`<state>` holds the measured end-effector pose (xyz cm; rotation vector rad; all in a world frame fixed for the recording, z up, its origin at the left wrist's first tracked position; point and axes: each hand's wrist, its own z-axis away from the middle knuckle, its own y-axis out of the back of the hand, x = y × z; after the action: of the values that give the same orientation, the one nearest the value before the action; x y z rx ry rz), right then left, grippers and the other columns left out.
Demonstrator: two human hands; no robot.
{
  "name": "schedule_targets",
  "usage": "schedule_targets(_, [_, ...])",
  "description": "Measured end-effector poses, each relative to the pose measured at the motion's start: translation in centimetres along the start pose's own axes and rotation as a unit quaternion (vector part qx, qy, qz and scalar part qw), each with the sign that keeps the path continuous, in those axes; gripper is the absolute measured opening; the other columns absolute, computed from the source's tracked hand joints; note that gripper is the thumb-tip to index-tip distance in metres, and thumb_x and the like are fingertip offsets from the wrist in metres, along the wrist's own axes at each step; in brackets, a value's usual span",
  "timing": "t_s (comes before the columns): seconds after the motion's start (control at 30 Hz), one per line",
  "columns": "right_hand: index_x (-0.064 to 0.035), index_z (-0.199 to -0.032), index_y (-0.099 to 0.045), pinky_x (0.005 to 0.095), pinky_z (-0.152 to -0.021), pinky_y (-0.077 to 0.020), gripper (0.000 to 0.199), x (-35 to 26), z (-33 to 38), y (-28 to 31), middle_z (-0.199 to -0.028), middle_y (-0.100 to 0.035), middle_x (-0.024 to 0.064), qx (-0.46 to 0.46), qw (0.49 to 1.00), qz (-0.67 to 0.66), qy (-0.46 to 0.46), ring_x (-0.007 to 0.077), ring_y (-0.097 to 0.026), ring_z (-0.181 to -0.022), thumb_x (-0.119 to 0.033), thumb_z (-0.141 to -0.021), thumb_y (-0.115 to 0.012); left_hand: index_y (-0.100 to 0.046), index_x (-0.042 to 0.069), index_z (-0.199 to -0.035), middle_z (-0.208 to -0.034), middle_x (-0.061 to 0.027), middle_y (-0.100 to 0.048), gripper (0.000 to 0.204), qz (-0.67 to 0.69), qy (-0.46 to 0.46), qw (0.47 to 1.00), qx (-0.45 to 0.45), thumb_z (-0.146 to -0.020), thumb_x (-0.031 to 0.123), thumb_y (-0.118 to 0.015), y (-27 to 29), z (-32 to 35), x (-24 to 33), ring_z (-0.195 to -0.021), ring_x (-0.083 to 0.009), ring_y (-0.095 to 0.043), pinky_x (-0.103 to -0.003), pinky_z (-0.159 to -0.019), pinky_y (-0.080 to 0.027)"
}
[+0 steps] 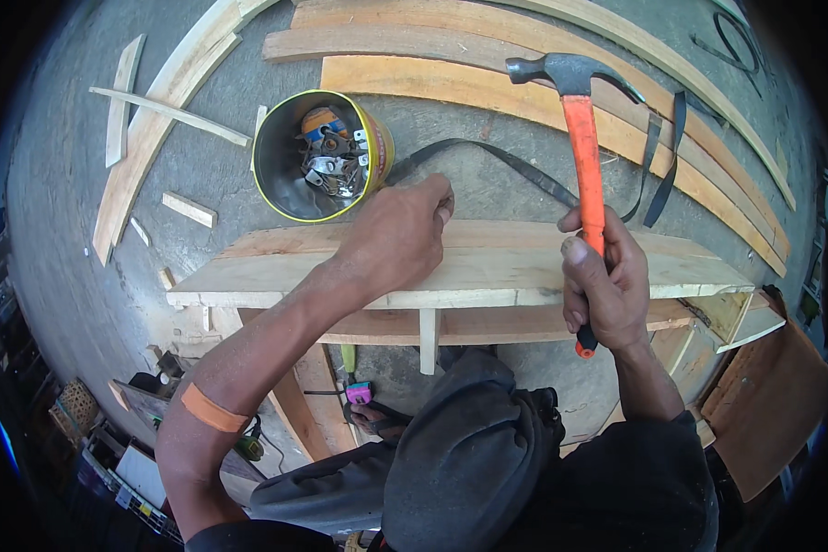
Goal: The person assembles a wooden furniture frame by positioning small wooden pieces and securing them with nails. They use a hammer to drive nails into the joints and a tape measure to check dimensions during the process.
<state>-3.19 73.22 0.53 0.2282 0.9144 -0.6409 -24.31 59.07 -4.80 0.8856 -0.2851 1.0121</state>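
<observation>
My right hand (pixel 612 281) is wrapped round the lower handle of a claw hammer (pixel 583 152), held upright with its dark head at the top. The handle is orange with a black end. My left hand (pixel 397 225) is closed over the far edge of a pale wooden board (pixel 497 267), right beside a tin can (pixel 379 138). Its fingers curl inward, and whatever they may hold is hidden. Inside the yellow-rimmed can lie several small metal pieces (pixel 336 170) and an orange and blue item (pixel 323 120). A black strap (pixel 515 164) runs behind the board.
Several long curved planks (pixel 432 78) lie on the concrete floor beyond the board. Wood strips (pixel 175 115) and offcuts (pixel 189 209) are scattered at the left. Under the board stands a wooden upright (pixel 429 340). A pink and black tool (pixel 359 394) sits below, and a brown sheet (pixel 768 414) leans at the right.
</observation>
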Motion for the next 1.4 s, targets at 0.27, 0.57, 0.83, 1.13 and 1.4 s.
schedule_targets(0.27, [0.001,-0.111,-0.054,0.0226,-0.044,-0.0363,0.027,3.4,4.5,0.8,-0.068,-0.052,-0.0009,-0.016,0.989,-0.005,0.147,0.0042,-0.044,-0.046,-0.025,-0.107,-0.056,-0.054,-0.002,-0.115,-0.076,-0.004,-0.049,0.024,0.424,0.021,0.864,0.269,-0.095,0.012,-0.056,-8.0,13.9,0.0,-0.068,-0.0098,-0.048,-0.026,-0.069,-0.043])
schedule_targets(0.57, [-0.0026,-0.1,-0.052,0.0292,-0.041,-0.0415,0.03,9.7,15.1,0.7,-0.064,-0.048,-0.0006,-0.12,0.955,0.041,-0.27,0.0103,-0.046,-0.043,-0.031,-0.109,-0.051,-0.055,-0.004,-0.118,-0.091,-0.0278,-0.069,0.041,0.102,0.113,0.95,0.274,-0.091,0.023,-0.07,-18.9,11.8,-0.3,-0.091,-0.05,-0.068,-0.054,-0.081,-0.053])
schedule_targets(0.83, [-0.0067,-0.102,-0.046,0.0294,-0.035,-0.0397,0.029,13.0,11.4,-5.4,-0.062,-0.04,-0.0008,-0.064,0.949,-0.145,-0.271,0.0102,-0.042,-0.04,-0.034,-0.111,-0.043,-0.052,0.0,-0.107,-0.078,-0.0303,-0.069,0.03,0.102,0.104,0.937,0.318,-0.091,0.02,-0.068,-20.0,11.7,0.3,-0.069,-0.0497,-0.07,-0.057,-0.065,-0.055])
schedule_targets(1.13, [-0.0085,-0.099,-0.046,0.0289,-0.035,-0.0403,0.029,13.1,10.7,-5.5,-0.063,-0.041,-0.0016,-0.066,0.947,-0.129,-0.286,0.0098,-0.042,-0.04,-0.035,-0.11,-0.044,-0.052,0.001,-0.104,-0.072,-0.0277,-0.067,0.027,0.078,0.124,0.937,0.316,-0.092,0.02,-0.068,-20.0,11.9,0.3,-0.064,-0.0475,-0.069,-0.056,-0.061,-0.055])
schedule_targets(1.4, [-0.0077,-0.099,-0.047,0.0287,-0.036,-0.0398,0.031,12.9,10.8,-5.9,-0.063,-0.04,-0.0019,-0.056,0.953,-0.115,-0.276,0.0096,-0.042,-0.04,-0.037,-0.111,-0.044,-0.054,0.0,-0.112,-0.083,-0.0293,-0.071,0.033,0.08,0.164,0.943,0.278,-0.095,0.026,-0.063,-19.3,12.1,1.0,-0.079,-0.0481,-0.072,-0.056,-0.075,-0.056])
